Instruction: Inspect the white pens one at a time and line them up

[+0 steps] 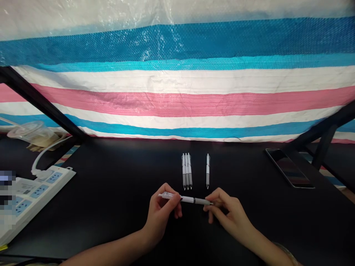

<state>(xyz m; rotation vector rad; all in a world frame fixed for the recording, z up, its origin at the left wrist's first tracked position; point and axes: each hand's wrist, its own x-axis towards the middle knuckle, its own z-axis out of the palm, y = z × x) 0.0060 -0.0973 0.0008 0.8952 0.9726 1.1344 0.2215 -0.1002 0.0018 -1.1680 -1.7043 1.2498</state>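
A white pen [187,199] with a grey grip is held nearly level above the black table [111,207]. My left hand [163,210] pinches its clip end between thumb and fingers. At the tip end, the fingers of my right hand [229,210] are closed around the metal point. Beyond my hands, three similar pens [187,171] lie side by side with their tips toward me. One more pen [208,171] lies by itself a little to their right.
A phone [290,168] lies at the right. On the left are a white power strip [36,195] with a plugged-in cable and a clear plastic cup [34,133]. Striped sheeting [177,103] hangs behind the table, between black metal bars [47,103].
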